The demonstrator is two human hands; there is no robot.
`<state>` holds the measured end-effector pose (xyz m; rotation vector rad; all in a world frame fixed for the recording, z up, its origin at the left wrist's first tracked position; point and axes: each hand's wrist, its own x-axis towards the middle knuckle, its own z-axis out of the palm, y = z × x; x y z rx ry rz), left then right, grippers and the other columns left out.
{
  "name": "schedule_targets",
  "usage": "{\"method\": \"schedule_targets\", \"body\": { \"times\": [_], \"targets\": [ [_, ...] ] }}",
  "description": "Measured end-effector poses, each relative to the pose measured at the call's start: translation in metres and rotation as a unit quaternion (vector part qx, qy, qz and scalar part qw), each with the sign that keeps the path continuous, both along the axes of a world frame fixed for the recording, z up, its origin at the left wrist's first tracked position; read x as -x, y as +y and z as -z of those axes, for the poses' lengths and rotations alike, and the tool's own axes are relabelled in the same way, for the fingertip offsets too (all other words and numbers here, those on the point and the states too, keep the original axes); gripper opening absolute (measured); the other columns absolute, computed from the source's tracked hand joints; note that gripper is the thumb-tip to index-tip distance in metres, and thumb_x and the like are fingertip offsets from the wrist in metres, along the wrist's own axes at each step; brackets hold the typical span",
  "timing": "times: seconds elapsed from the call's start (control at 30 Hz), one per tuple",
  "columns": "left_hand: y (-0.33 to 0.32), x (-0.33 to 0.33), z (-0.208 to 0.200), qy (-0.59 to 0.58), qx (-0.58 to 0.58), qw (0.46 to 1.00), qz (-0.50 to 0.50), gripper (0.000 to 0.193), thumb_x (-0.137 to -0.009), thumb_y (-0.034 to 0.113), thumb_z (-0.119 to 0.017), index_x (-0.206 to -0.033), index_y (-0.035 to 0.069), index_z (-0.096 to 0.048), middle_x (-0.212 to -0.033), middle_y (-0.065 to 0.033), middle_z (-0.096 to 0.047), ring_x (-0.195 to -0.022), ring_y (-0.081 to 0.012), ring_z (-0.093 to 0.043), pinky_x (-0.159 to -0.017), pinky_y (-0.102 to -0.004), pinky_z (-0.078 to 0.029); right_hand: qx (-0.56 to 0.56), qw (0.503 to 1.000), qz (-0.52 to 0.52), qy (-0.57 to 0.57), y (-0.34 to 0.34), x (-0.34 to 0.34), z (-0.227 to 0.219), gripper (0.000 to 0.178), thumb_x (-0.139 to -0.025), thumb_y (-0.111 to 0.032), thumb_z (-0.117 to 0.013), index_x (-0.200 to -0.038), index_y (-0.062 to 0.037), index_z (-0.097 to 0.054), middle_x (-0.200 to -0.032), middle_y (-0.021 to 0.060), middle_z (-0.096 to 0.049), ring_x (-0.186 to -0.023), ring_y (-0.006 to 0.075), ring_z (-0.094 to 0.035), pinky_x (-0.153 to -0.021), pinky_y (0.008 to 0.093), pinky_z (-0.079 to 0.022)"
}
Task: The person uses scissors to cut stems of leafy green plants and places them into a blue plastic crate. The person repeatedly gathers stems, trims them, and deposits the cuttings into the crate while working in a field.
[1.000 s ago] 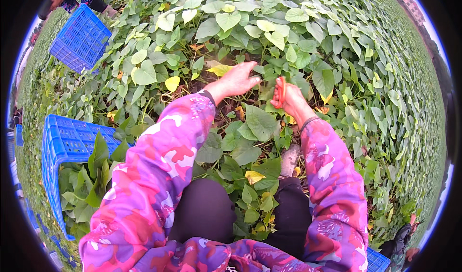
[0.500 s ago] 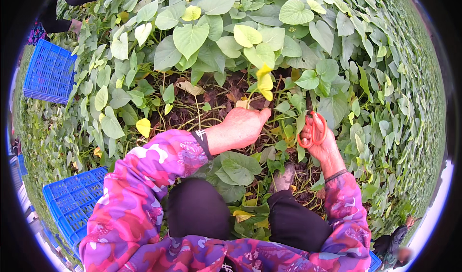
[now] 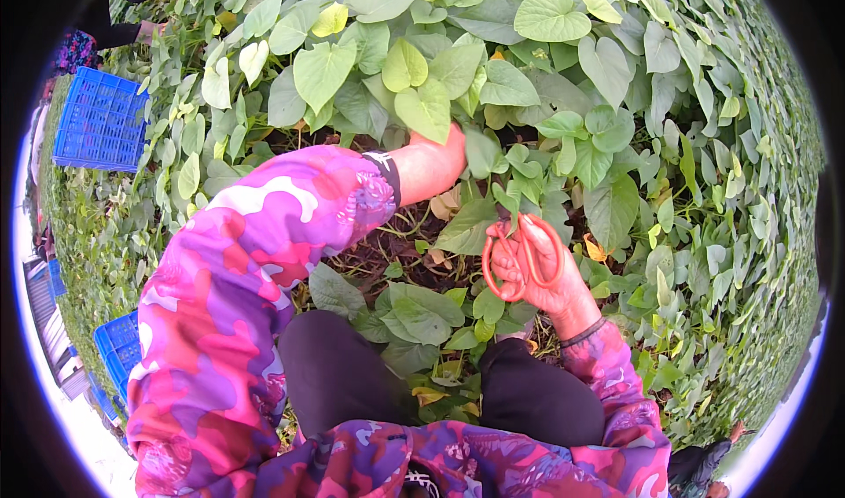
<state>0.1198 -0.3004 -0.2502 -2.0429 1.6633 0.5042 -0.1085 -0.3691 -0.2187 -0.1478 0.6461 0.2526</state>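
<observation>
right hand [image 3: 556, 280], right of centre: grip closed round orange-handled scissors [image 3: 528, 260], blades mostly hidden among leaves. left hand [image 3: 437, 165], upper middle, reaches under heart-shaped leaves [image 3: 424, 110]; fingers covered, cannot tell its grip. blue crate [image 3: 104, 121] upper left; second blue crate [image 3: 119, 348] lower left, partly behind sleeve [image 3: 255, 234].

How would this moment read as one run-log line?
left grip: partly hidden behind green leaves | right grip: holding orange-red scissors | left side: blue crates
</observation>
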Motion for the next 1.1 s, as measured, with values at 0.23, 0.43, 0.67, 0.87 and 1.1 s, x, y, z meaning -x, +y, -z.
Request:
{"method": "schedule_targets", "body": {
  "times": [0.23, 0.43, 0.67, 0.87, 1.1],
  "targets": [
    [0.04, -0.013, 0.022, -0.052, 0.061, 0.996, 0.033, 0.034, -0.074, 0.016, -0.066, -0.107, 0.013, -0.063, -0.127, -0.0125, -0.048, -0.084, -0.028, -0.066, -0.062, -0.0356, -0.057, 0.075, 0.994, -0.048, 0.062, 0.043, -0.012, 0.053, 0.052, -0.095, -0.058, -0.046, -0.111, -0.0084, -0.05, -0.085, 0.0072, -0.055, -0.07, 0.0211, -0.056, -0.058, 0.0435, -0.057],
    [0.04, -0.017, 0.023, -0.09, 0.232, 0.965, 0.081, 0.012, -0.073, 0.016, -0.062, -0.083, 0.009, -0.067, -0.09, -0.0097, -0.06, -0.073, -0.0236, -0.066, -0.056, -0.0345, -0.054, 0.004, 0.997, -0.01, -0.07, 0.048, -0.02, 0.08, 0.05, -0.093, -0.058, -0.05, -0.115, -0.0129, -0.048, -0.083, 0.0044, -0.054, -0.065, 0.0181, -0.053, -0.067, 0.0489, -0.059],
    [0.057, 0.0, -0.005, -0.043, 0.256, 0.963, 0.074, 0.008, -0.074, 0.015, -0.061, -0.076, 0.008, -0.065, -0.087, -0.0096, -0.06, -0.07, -0.0281, -0.066, -0.057, -0.0388, -0.054, 0.023, 0.997, 0.035, -0.061, 0.055, -0.023, 0.096, 0.037, -0.095, -0.043, -0.057, -0.102, -0.0076, -0.051, -0.07, 0.002, -0.049, -0.059, 0.0148, -0.049, -0.058, 0.0381, -0.055],
    [0.089, -0.011, -0.078, 0.024, 0.382, 0.922, -0.067, 0.013, -0.085, 0.014, -0.063, -0.097, 0.011, -0.065, -0.116, -0.0117, -0.059, -0.076, -0.0296, -0.068, -0.064, -0.0381, -0.056, 0.257, 0.95, 0.056, -0.169, 0.037, -0.002, 0.015, 0.029, -0.098, -0.028, -0.057, -0.108, -0.0021, -0.051, -0.068, 0.0014, -0.049, -0.049, 0.0098, -0.046, -0.039, 0.0258, -0.042],
    [0.165, -0.028, -0.204, -0.117, 0.461, 0.84, -0.261, 0.012, -0.094, 0.01, -0.06, -0.102, 0.003, -0.065, -0.115, -0.0083, -0.061, -0.1, -0.0212, -0.059, -0.085, -0.0316, -0.047, 0.497, 0.808, 0.169, -0.267, -0.022, -0.026, -0.062, 0.033, -0.099, -0.026, -0.049, -0.118, 0.0014, -0.045, -0.068, 0.0029, -0.048, -0.045, 0.008, -0.045, -0.044, 0.0234, -0.049]
  ]
}}
